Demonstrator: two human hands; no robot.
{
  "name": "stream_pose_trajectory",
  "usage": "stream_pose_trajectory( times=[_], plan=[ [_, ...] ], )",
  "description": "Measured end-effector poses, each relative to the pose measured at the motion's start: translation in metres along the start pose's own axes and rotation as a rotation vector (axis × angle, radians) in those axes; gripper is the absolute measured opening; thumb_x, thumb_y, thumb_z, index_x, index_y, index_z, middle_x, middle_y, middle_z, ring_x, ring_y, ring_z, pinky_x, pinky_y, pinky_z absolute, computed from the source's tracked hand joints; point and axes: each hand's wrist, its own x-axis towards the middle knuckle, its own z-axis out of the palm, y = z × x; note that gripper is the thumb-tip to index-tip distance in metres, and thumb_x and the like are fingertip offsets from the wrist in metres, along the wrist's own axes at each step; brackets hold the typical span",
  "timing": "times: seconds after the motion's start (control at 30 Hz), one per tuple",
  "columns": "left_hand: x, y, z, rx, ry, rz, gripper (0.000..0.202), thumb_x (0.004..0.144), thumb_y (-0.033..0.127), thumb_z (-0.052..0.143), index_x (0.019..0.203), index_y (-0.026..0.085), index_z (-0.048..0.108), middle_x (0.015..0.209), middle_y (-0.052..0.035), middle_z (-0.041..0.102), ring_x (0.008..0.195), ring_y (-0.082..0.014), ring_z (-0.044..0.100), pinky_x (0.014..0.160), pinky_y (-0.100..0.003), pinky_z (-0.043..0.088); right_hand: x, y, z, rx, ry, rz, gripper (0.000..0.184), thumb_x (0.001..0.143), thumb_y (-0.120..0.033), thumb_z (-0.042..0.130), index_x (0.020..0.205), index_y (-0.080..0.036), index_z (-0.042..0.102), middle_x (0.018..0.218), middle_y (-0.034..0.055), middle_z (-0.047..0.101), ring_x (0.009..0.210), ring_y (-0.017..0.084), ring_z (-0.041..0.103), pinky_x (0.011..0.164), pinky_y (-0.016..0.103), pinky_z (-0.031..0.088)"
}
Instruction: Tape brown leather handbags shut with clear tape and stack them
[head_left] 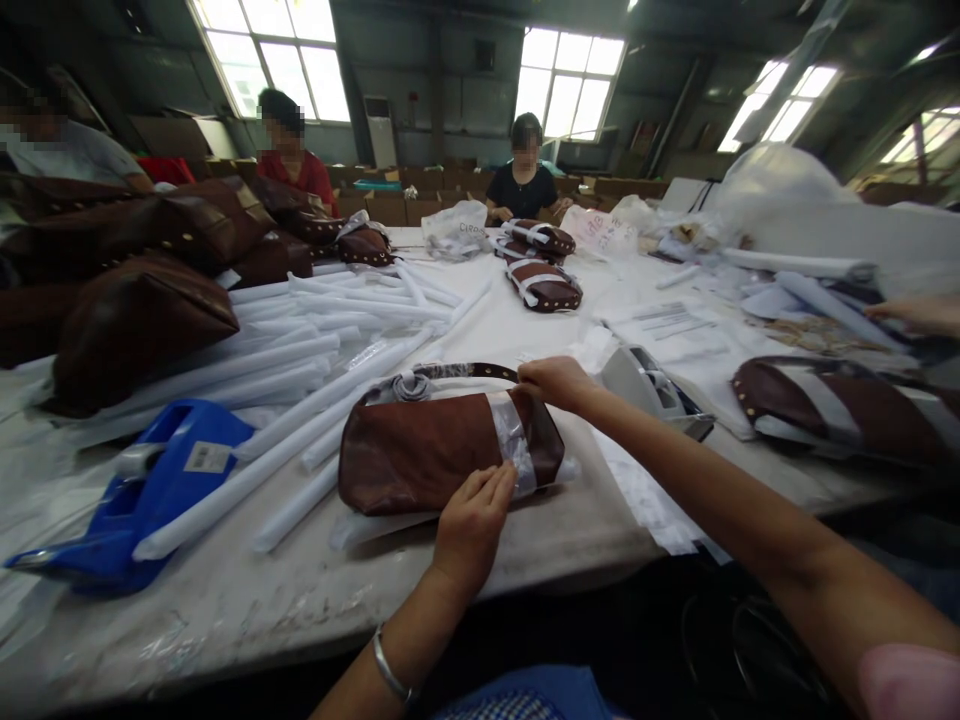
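A brown leather handbag lies on its side on the table in front of me. A pale wrapping strip runs across its right part. My left hand, with a silver bangle at the wrist, rests with fingers stretched out against the strip on the bag's near face. At the top right corner, the fingers of my right hand are closed on the bag where its studded strap ends; the fingertips are partly hidden. Grey wrapping is bunched at the strap's left end.
A blue tape dispenser and white rolled tubes lie to the left, near piled brown bags. A grey tape dispenser stands right of the handbag. Another wrapped bag is farther right. Several people sit around the table.
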Motion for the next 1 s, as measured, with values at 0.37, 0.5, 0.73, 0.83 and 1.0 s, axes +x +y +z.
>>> stream_pose_trajectory(
  times=[0.37, 0.5, 0.73, 0.83, 1.0],
  plan=[
    [-0.007, -0.013, -0.021, 0.097, -0.021, 0.206, 0.039, 0.097, 0.009, 0.044, 0.133, 0.016, 0.058, 0.137, -0.0039, 0.063, 0.124, -0.0175, 0.059, 0.109, -0.034, 0.049, -0.102, -0.047, 0.089, 0.247, 0.234, -0.288, 0.057, 0.102, -0.034, 0.044, 0.155, -0.029, 0.026, 0.160, 0.0059, 0.033, 0.148, 0.026, 0.029, 0.122, 0.053, 0.022],
    [-0.023, -0.042, -0.070, 0.242, -0.127, 0.116, 0.046, 0.097, 0.013, 0.046, 0.142, 0.020, 0.049, 0.144, -0.0061, 0.056, 0.134, -0.0252, 0.052, 0.117, -0.054, 0.036, -0.098, -0.032, 0.091, 0.229, 0.234, -0.320, 0.061, 0.101, -0.037, 0.047, 0.156, -0.028, 0.023, 0.160, 0.0058, 0.031, 0.148, 0.026, 0.028, 0.122, 0.053, 0.023],
    [-0.067, -0.080, -0.092, 0.280, -0.071, 0.029, 0.056, 0.095, 0.007, 0.047, 0.148, 0.025, 0.042, 0.141, -0.0044, 0.058, 0.132, -0.0221, 0.054, 0.114, -0.045, 0.042, -0.125, -0.065, 0.078, 0.391, 0.464, -0.161, 0.041, 0.098, -0.027, 0.053, 0.139, -0.026, 0.055, 0.137, 0.0095, 0.062, 0.130, 0.028, 0.054, 0.114, 0.050, 0.040],
    [-0.075, -0.078, -0.076, 0.240, 0.031, -0.032, 0.053, 0.094, 0.007, 0.051, 0.143, 0.026, 0.048, 0.136, -0.0037, 0.063, 0.128, -0.0207, 0.058, 0.112, -0.043, 0.044, -0.146, -0.096, 0.077, 0.738, 0.399, -0.041, 0.025, 0.098, -0.032, 0.053, 0.114, -0.024, 0.070, 0.102, 0.0083, 0.075, 0.091, 0.023, 0.071, 0.086, 0.037, 0.058],
    [-0.072, -0.074, -0.074, 0.212, 0.060, -0.061, 0.046, 0.093, 0.007, 0.054, 0.136, 0.024, 0.055, 0.133, -0.0029, 0.066, 0.124, -0.0190, 0.061, 0.110, -0.040, 0.046, -0.150, -0.132, 0.077, 1.519, -0.317, 0.458, 0.043, 0.092, -0.058, 0.057, 0.095, -0.017, 0.069, 0.096, 0.0106, 0.075, 0.070, 0.020, 0.073, 0.064, 0.033, 0.061]
  ],
)
